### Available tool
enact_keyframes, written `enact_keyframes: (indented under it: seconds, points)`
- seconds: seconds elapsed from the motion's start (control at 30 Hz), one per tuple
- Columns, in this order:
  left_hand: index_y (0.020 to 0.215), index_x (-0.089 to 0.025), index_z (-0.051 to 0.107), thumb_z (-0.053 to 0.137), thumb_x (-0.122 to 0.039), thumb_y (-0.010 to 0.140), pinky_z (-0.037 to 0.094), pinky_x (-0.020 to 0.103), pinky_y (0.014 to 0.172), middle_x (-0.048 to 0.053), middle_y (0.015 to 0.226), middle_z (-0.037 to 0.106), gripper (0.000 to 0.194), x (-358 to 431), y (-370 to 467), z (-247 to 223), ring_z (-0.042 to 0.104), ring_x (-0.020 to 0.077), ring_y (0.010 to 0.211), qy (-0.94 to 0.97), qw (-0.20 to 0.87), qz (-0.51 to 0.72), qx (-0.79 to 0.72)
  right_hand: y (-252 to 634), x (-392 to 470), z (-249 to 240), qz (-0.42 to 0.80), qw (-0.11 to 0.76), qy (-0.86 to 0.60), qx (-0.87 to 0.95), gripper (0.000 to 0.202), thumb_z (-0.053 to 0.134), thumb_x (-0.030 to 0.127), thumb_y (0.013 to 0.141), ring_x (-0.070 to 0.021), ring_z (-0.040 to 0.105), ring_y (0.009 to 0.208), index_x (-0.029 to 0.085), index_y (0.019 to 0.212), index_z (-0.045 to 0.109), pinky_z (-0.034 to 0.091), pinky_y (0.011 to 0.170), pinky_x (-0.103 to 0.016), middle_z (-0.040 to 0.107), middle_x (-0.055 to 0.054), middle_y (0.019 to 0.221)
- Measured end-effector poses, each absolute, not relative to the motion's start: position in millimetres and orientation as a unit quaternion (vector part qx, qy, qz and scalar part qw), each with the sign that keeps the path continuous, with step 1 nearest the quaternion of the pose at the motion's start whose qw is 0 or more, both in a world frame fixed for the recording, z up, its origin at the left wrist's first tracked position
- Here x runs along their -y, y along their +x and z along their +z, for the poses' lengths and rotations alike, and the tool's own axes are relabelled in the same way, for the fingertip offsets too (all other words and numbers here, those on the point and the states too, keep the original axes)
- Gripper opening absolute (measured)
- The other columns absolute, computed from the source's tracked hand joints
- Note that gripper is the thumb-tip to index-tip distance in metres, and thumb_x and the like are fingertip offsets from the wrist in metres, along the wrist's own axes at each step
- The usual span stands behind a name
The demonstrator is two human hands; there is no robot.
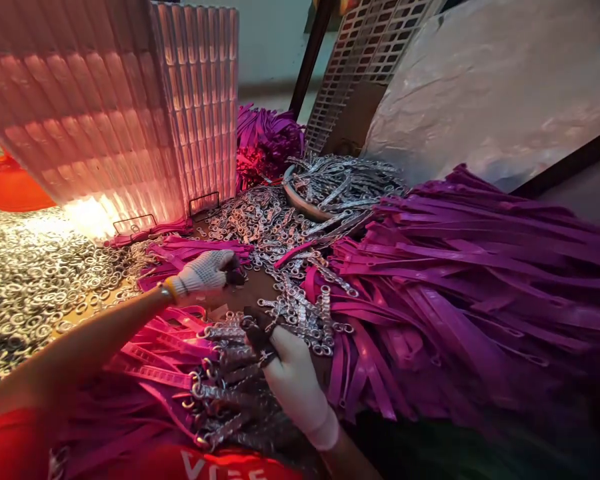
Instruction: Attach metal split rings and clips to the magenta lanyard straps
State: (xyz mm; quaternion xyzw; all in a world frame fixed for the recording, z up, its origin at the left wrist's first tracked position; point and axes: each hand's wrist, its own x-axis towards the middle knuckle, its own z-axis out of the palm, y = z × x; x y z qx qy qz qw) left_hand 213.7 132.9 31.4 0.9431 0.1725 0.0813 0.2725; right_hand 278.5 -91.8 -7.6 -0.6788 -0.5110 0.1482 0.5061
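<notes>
My left hand [207, 272], in a white knit glove with dark fingertips, is over the brown work surface [259, 288], beside a small bundle of magenta straps [195, 250]. Its fingers are bent and pressed together; whatever is in them is too dark to see. Closer to me, my right hand [293, 373], gloved the same way, has its dark fingers drawn together above metal-ended straps. Any item it pinches I cannot make out. Below the hands lie pink straps [155, 363] joined by rings to silvery metal-look strips [230, 390]. A heap of loose silvery link pieces [303, 310] is right of the fingers.
A large pile of magenta straps [460, 267] fills the right side. Behind stands a bowl [305, 205] of silvery strips. Many metal rings [45, 280] cover the left, near ribbed translucent panels [195, 100] and a bright lamp glow. Another magenta bundle [267, 140] is at the back.
</notes>
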Motion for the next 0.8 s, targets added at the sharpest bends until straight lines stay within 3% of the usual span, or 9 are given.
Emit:
enact_keyframes:
  seconds: [0.07, 0.13, 0.3, 0.5, 0.57, 0.67, 0.73, 0.8]
  points:
    - [0.097, -0.014, 0.066, 0.056, -0.034, 0.09, 0.045, 0.025, 0.054, 0.006, 0.074, 0.068, 0.024, -117, 171, 49, 0.057, 0.0134, 0.059, 0.867, 0.451, 0.085, -0.191, 270, 83, 2, 0.134, 0.518, -0.639, 0.552, 0.032, 0.044, 0.013, 0.085, -0.0193, 0.062, 0.085, 0.022, 0.102, 0.07, 0.048, 0.079, -0.03, 0.071, -0.004, 0.09]
    - [0.093, -0.012, 0.068, 0.058, -0.038, 0.09, 0.043, 0.023, 0.052, 0.006, 0.071, 0.067, 0.028, -98, 132, 62, 0.055, 0.0113, 0.056, 0.79, 0.565, 0.095, -0.217, 260, 75, 11, 0.122, 0.501, -0.62, 0.592, 0.03, 0.043, 0.012, 0.085, -0.0186, 0.061, 0.082, 0.021, 0.097, 0.068, 0.045, 0.074, -0.029, 0.069, -0.004, 0.088]
    - [0.086, -0.01, 0.071, 0.065, -0.04, 0.084, 0.047, 0.024, 0.06, 0.009, 0.078, 0.071, 0.031, -62, 73, 69, 0.059, 0.0112, 0.063, 0.729, 0.619, 0.159, -0.246, 234, 62, 30, 0.015, 0.322, -0.672, 0.666, 0.017, 0.048, 0.008, 0.074, -0.0165, 0.051, 0.063, 0.019, 0.071, 0.06, 0.03, 0.06, -0.03, 0.063, -0.005, 0.07]
    - [0.069, -0.014, 0.058, 0.056, -0.043, 0.087, 0.038, 0.022, 0.051, 0.001, 0.055, 0.056, 0.034, -40, 58, 60, 0.048, 0.0095, 0.05, 0.749, 0.569, 0.146, -0.308, 208, 66, 48, -0.047, 0.131, -0.695, 0.706, 0.02, 0.051, 0.003, 0.073, -0.0173, 0.055, 0.064, 0.016, 0.078, 0.065, 0.024, 0.057, -0.033, 0.068, -0.01, 0.084]
    - [0.069, -0.015, 0.058, 0.052, -0.036, 0.089, 0.033, 0.023, 0.051, 0.002, 0.058, 0.057, 0.029, -31, 56, 55, 0.048, 0.0106, 0.053, 0.821, 0.464, 0.141, -0.3, 205, 70, 46, -0.063, 0.112, -0.686, 0.717, 0.019, 0.051, 0.003, 0.076, -0.0181, 0.056, 0.066, 0.016, 0.076, 0.065, 0.025, 0.057, -0.033, 0.068, -0.011, 0.085]
    - [0.075, -0.015, 0.062, 0.057, -0.02, 0.078, 0.031, 0.026, 0.054, 0.004, 0.065, 0.062, 0.008, -21, 53, 42, 0.051, 0.0144, 0.057, 0.912, 0.278, 0.13, -0.273, 206, 76, 39, -0.069, 0.112, -0.675, 0.726, 0.018, 0.052, 0.004, 0.078, -0.0192, 0.056, 0.068, 0.016, 0.076, 0.065, 0.029, 0.059, -0.033, 0.067, -0.012, 0.084]
    - [0.082, -0.015, 0.065, 0.058, -0.016, 0.073, 0.034, 0.027, 0.055, 0.006, 0.07, 0.065, 0.012, -20, 51, 33, 0.055, 0.0169, 0.06, 0.928, 0.236, 0.115, -0.265, 207, 78, 35, -0.054, 0.113, -0.683, 0.719, 0.019, 0.051, 0.002, 0.076, -0.0197, 0.057, 0.07, 0.015, 0.078, 0.065, 0.033, 0.061, -0.032, 0.068, -0.012, 0.085]
    - [0.088, -0.015, 0.067, 0.055, -0.017, 0.079, 0.039, 0.026, 0.057, 0.006, 0.075, 0.069, 0.015, -23, 50, 26, 0.059, 0.0165, 0.064, 0.922, 0.274, 0.108, -0.251, 208, 80, 36, -0.023, 0.11, -0.696, 0.709, 0.025, 0.049, 0.0, 0.073, -0.02, 0.059, 0.075, 0.015, 0.084, 0.066, 0.036, 0.065, -0.031, 0.069, -0.012, 0.092]
